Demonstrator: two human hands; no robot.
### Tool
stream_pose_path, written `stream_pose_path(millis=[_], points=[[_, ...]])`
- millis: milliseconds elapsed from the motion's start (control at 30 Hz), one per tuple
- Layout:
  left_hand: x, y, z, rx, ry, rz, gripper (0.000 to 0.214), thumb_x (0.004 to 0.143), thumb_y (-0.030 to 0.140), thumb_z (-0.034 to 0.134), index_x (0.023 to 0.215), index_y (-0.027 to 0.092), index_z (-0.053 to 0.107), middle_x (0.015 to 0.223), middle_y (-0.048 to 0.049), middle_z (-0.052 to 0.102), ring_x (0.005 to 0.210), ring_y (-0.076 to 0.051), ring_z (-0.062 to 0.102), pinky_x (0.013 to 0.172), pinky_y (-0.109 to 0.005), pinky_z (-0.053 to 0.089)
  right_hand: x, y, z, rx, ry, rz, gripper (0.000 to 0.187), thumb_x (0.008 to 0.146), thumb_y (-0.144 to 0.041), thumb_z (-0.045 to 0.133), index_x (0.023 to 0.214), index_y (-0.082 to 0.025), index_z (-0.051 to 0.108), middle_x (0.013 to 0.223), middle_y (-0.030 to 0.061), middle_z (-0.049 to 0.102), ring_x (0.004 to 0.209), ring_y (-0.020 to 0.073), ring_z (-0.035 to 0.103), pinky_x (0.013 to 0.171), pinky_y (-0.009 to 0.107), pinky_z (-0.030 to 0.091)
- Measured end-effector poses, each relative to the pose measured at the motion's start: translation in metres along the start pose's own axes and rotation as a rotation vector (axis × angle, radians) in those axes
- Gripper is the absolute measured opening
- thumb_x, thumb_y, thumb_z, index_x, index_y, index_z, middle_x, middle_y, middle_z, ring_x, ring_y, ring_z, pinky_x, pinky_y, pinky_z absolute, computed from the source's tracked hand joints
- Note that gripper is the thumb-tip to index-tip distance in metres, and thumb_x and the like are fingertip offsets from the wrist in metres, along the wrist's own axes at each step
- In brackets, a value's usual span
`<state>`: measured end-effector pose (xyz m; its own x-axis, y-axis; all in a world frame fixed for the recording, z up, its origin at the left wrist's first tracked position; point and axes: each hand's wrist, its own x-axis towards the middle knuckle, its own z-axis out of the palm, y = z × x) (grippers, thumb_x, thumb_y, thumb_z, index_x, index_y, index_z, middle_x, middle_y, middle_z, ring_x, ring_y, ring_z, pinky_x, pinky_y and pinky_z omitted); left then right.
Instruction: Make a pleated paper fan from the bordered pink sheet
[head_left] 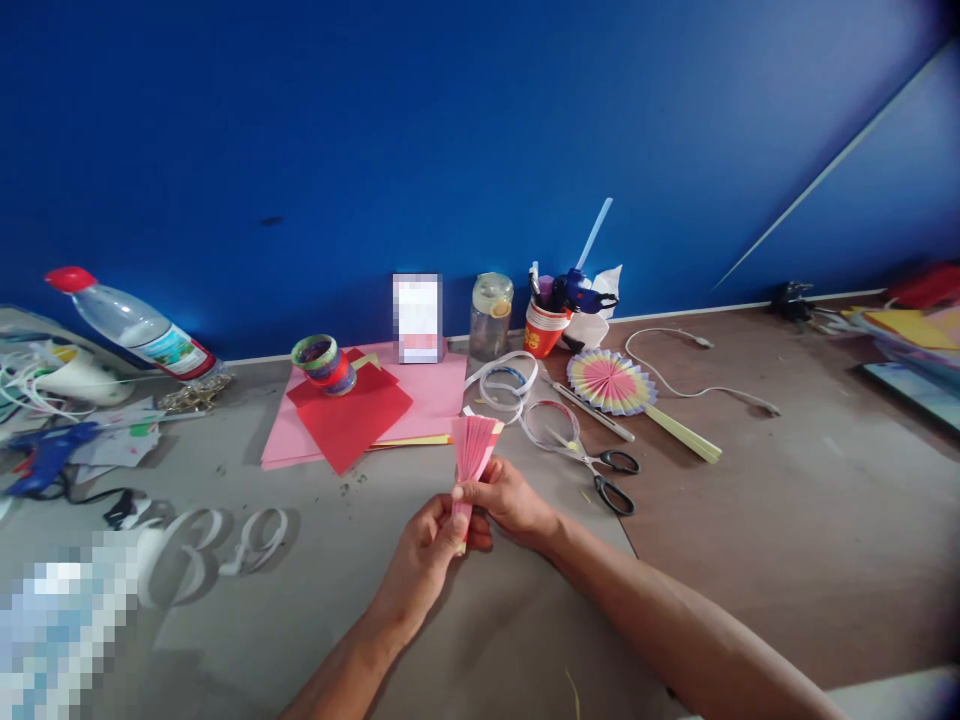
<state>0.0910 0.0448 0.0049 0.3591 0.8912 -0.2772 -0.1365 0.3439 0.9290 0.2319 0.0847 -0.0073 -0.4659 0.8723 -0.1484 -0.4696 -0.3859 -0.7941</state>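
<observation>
Both my hands hold a pink paper folded into pleats [473, 450], upright above the table. My left hand [424, 560] is closed round its lower end. My right hand [507, 500] pinches it just above, at the middle. The pleats spread slightly at the top like a small fan. Behind it lie sheets of pink and red paper [352, 415] with rolls of tape [326, 362] on top. Black-handled scissors [600, 470] lie to the right of my hands.
A finished multicoloured paper fan with a stick [626, 390] lies at the right, beside a white cable [697, 385]. An orange cup of pens [543, 325], a jar [490, 315] and a tilted water bottle [142, 330] stand near the blue wall. A blue glue gun [49, 455] lies at far left.
</observation>
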Motion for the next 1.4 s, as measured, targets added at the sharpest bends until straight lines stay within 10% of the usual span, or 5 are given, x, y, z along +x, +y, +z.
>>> stream_pose_path(millis=[267, 767, 1067, 1400], points=[[-0.003, -0.008, -0.002, 0.227, 0.122, 0.084, 0.029, 0.089, 0.045, 0.053, 0.088, 0.016, 0.055, 0.069, -0.0011, 0.066, 0.061, -0.014, 0.066, 0.062, -0.024, 0.051, -0.004, -0.004, -0.002, 0.026, -0.223, 0.002, 0.032, 0.071, -0.035, 0.076, 0.088, -0.015, 0.058, 0.059, -0.0013, 0.063, 0.042, 0.0127, 0.056, 0.041, 0.024, 0.047], [-0.005, -0.001, 0.003, 0.202, 0.039, -0.003, 0.033, 0.089, 0.046, 0.05, 0.099, 0.014, 0.055, 0.069, -0.0027, 0.067, 0.056, -0.014, 0.064, 0.055, -0.024, 0.042, 0.002, 0.001, -0.003, 0.056, 0.188, -0.055, 0.025, 0.062, -0.033, 0.082, 0.074, -0.015, 0.069, 0.056, -0.0031, 0.059, 0.048, 0.0064, 0.047, 0.049, 0.019, 0.038], [-0.004, 0.0, -0.002, 0.245, -0.012, 0.038, 0.047, 0.085, 0.056, 0.053, 0.106, 0.015, 0.057, 0.099, -0.0093, 0.068, 0.077, -0.016, 0.066, 0.064, -0.023, 0.048, 0.007, 0.005, -0.009, 0.001, 0.176, -0.053, 0.026, 0.064, -0.036, 0.08, 0.073, -0.015, 0.067, 0.048, -0.0053, 0.053, 0.038, 0.0059, 0.041, 0.038, 0.018, 0.032], [-0.002, -0.001, 0.005, 0.288, 0.111, -0.106, 0.037, 0.087, 0.053, 0.048, 0.084, 0.017, 0.055, 0.071, -0.0025, 0.068, 0.053, -0.012, 0.064, 0.047, -0.018, 0.043, 0.001, 0.002, -0.002, -0.04, 0.203, -0.06, 0.033, 0.062, -0.037, 0.081, 0.082, -0.014, 0.069, 0.056, -0.0028, 0.059, 0.046, 0.0074, 0.047, 0.046, 0.02, 0.037]])
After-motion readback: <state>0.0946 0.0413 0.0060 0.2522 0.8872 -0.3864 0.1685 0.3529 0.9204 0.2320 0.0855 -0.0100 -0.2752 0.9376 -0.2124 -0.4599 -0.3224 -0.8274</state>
